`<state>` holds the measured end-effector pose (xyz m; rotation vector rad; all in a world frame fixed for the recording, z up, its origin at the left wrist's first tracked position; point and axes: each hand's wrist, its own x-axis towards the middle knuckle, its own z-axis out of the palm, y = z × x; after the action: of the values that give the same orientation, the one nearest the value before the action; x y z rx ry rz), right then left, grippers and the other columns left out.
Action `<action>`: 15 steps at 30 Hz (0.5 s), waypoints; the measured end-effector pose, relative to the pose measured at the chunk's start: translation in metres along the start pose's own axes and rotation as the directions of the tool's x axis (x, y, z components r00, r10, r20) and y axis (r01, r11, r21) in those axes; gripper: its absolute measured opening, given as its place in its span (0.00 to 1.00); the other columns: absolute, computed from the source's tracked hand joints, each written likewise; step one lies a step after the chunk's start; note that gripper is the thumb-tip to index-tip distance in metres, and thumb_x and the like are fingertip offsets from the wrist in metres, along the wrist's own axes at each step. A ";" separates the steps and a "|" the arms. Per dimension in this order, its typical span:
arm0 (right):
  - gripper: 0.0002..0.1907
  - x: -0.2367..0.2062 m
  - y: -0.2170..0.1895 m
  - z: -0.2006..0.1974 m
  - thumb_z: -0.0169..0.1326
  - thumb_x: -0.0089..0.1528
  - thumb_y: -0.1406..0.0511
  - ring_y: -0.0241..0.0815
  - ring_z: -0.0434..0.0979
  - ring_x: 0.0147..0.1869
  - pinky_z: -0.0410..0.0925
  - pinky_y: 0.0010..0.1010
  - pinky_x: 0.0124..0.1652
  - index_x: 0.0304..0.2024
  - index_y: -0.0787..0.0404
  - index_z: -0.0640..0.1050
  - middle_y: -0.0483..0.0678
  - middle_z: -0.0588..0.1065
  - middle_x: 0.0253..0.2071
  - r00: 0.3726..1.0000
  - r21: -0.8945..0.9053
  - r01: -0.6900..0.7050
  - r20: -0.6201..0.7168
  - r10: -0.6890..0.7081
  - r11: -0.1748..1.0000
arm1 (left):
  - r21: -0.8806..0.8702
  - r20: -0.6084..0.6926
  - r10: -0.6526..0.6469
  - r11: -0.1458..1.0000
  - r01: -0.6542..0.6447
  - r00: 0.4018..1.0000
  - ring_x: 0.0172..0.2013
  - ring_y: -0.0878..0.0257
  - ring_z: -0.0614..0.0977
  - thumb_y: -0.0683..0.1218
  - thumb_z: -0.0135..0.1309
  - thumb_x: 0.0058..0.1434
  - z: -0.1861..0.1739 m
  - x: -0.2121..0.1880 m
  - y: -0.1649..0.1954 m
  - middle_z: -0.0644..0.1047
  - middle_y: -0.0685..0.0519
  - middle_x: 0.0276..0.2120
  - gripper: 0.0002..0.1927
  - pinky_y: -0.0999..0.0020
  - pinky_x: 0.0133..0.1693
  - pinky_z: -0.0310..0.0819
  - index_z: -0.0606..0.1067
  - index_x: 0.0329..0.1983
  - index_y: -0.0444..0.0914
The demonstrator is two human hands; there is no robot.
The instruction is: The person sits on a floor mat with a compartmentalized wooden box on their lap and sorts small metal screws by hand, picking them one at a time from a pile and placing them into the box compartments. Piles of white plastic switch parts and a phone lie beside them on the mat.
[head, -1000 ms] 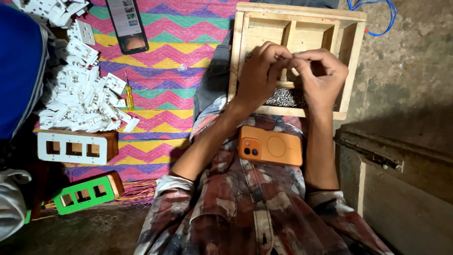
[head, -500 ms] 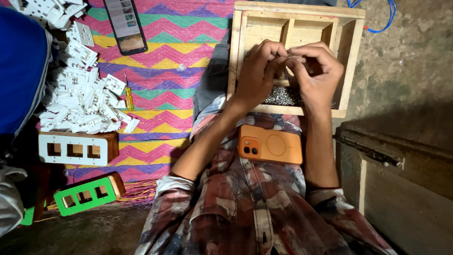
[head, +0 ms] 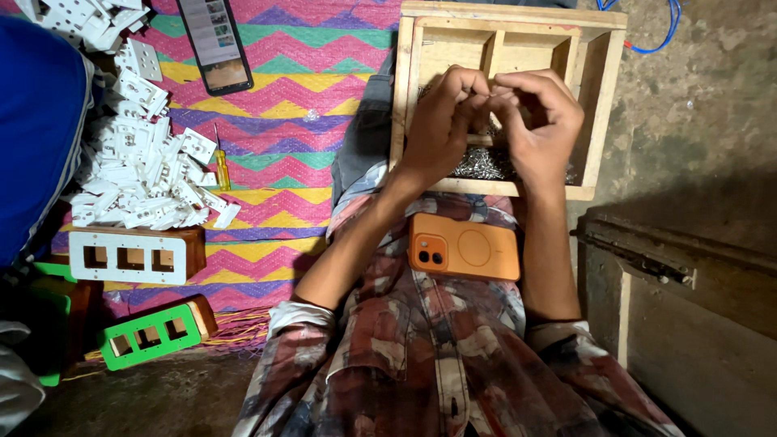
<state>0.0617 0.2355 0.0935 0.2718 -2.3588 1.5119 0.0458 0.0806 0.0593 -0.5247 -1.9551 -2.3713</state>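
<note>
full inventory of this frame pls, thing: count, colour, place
partitioned wooden tray: 1, pale wood, on lap, top centre
small metal screws: heap, silver, in tray's near compartment
orange-cased phone: 1, on lap
black phone: 1, screen lit, on zigzag mat
white plastic switch parts: pile, left on mat
yellow-handled screwdriver: 1, beside pile
white-faced wooden box: 1, left
green-faced box: 1, lower left
blue cable: 1, top right
left hand, right hand: fingertips together over tray

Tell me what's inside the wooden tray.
In the wooden tray, wooden dividers and a heap of small silvery metal parts show. The left hand and right hand cover the middle.
</note>
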 end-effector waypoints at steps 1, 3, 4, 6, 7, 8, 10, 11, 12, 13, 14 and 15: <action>0.09 0.001 0.002 0.001 0.61 0.68 0.79 0.36 0.78 0.48 0.71 0.24 0.48 0.49 0.66 0.82 0.49 0.78 0.45 1.000 -0.032 0.022 -0.020 -0.023 0.999 | 0.016 -0.004 0.020 1.000 -0.020 1.000 0.29 0.69 0.76 0.39 0.44 0.77 0.000 0.001 0.000 0.72 0.55 0.32 0.01 0.71 0.33 0.74 0.67 0.47 0.37; 0.09 0.000 0.004 0.001 0.61 0.70 0.79 0.36 0.79 0.48 0.72 0.24 0.48 0.50 0.66 0.82 0.49 0.78 0.45 0.999 -0.040 0.022 -0.039 -0.023 0.999 | 0.044 -0.010 0.040 0.998 -0.040 0.999 0.29 0.68 0.76 0.39 0.45 0.78 0.000 0.000 -0.001 0.71 0.55 0.30 0.01 0.70 0.35 0.72 0.67 0.47 0.38; 0.09 -0.001 0.006 0.001 0.60 0.70 0.79 0.36 0.79 0.49 0.72 0.25 0.49 0.51 0.66 0.82 0.49 0.78 0.46 0.999 -0.016 0.001 -0.038 -0.001 1.000 | 0.055 -0.014 0.042 0.998 -0.042 0.999 0.30 0.68 0.76 0.39 0.45 0.78 0.000 -0.001 -0.001 0.71 0.54 0.31 0.01 0.69 0.35 0.72 0.68 0.47 0.37; 0.09 -0.001 0.008 0.000 0.58 0.70 0.78 0.36 0.79 0.48 0.73 0.25 0.48 0.51 0.65 0.82 0.49 0.78 0.46 1.000 0.006 -0.012 -0.018 0.012 1.000 | 0.071 -0.017 0.049 0.996 -0.048 0.999 0.30 0.68 0.77 0.39 0.45 0.78 0.001 -0.002 -0.002 0.71 0.54 0.31 0.01 0.70 0.35 0.73 0.68 0.47 0.38; 0.09 0.000 0.009 0.000 0.57 0.69 0.78 0.36 0.80 0.48 0.74 0.25 0.47 0.50 0.65 0.82 0.49 0.78 0.45 1.000 0.005 -0.002 0.001 0.002 1.000 | 0.077 -0.017 0.055 0.996 -0.053 0.998 0.30 0.68 0.77 0.39 0.45 0.77 0.000 -0.001 -0.002 0.71 0.54 0.32 0.01 0.71 0.35 0.74 0.67 0.47 0.38; 0.10 0.000 0.009 0.000 0.57 0.68 0.78 0.36 0.81 0.47 0.74 0.24 0.45 0.50 0.65 0.82 0.49 0.78 0.44 1.000 0.002 0.008 0.018 -0.008 1.000 | 0.081 -0.016 0.061 0.995 -0.059 0.998 0.30 0.69 0.78 0.39 0.45 0.77 0.001 -0.001 -0.003 0.71 0.54 0.32 0.01 0.71 0.34 0.74 0.67 0.46 0.38; 0.10 -0.001 0.008 -0.001 0.57 0.67 0.78 0.36 0.80 0.48 0.74 0.24 0.47 0.50 0.67 0.81 0.50 0.77 0.45 1.000 0.023 -0.011 0.018 0.011 1.000 | 0.125 -0.029 0.104 0.987 -0.100 0.994 0.30 0.68 0.78 0.38 0.45 0.76 0.002 -0.001 -0.003 0.72 0.53 0.34 0.01 0.72 0.35 0.73 0.67 0.46 0.38; 0.10 -0.002 0.007 -0.001 0.56 0.67 0.78 0.36 0.80 0.49 0.74 0.24 0.48 0.50 0.67 0.81 0.50 0.76 0.45 1.000 0.034 -0.021 0.019 0.021 0.999 | 0.149 -0.035 0.125 0.982 -0.119 0.991 0.30 0.68 0.78 0.38 0.45 0.75 0.002 -0.001 -0.003 0.72 0.53 0.35 0.02 0.72 0.36 0.73 0.67 0.46 0.37; 0.09 -0.002 0.005 -0.001 0.57 0.68 0.78 0.36 0.79 0.49 0.73 0.24 0.49 0.50 0.67 0.81 0.50 0.76 0.46 1.000 0.022 -0.030 -0.008 0.031 0.999 | 0.107 -0.035 0.093 0.990 -0.089 0.995 0.30 0.68 0.78 0.38 0.44 0.75 0.003 -0.001 -0.003 0.71 0.53 0.34 0.02 0.72 0.35 0.72 0.67 0.46 0.37; 0.09 -0.002 0.004 -0.002 0.57 0.70 0.78 0.36 0.79 0.49 0.73 0.24 0.49 0.51 0.67 0.81 0.49 0.77 0.46 0.999 0.011 -0.040 -0.033 0.040 0.999 | 0.065 -0.035 0.061 0.996 -0.058 0.998 0.29 0.68 0.77 0.37 0.44 0.76 0.004 -0.002 -0.003 0.71 0.53 0.33 0.02 0.72 0.34 0.72 0.67 0.46 0.37; 0.08 -0.003 0.002 -0.001 0.57 0.71 0.79 0.36 0.79 0.49 0.73 0.24 0.49 0.51 0.67 0.82 0.49 0.77 0.46 0.997 0.002 -0.050 -0.058 0.050 0.999 | 0.025 -0.034 0.028 0.999 -0.027 0.999 0.29 0.68 0.77 0.37 0.44 0.76 0.003 -0.002 -0.003 0.70 0.54 0.32 0.02 0.72 0.34 0.72 0.67 0.46 0.37; 0.08 -0.002 0.001 -0.001 0.57 0.71 0.78 0.36 0.79 0.50 0.73 0.23 0.49 0.51 0.67 0.81 0.49 0.77 0.46 0.998 0.014 -0.048 -0.045 0.048 0.999 | 0.015 -0.031 0.029 0.999 -0.028 0.999 0.29 0.68 0.76 0.37 0.44 0.76 0.003 -0.002 -0.003 0.70 0.54 0.32 0.02 0.71 0.34 0.72 0.67 0.46 0.37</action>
<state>0.0640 0.2371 0.0925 0.1827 -2.3367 1.5388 0.0478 0.0841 0.0561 -0.5078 -1.9378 -2.3317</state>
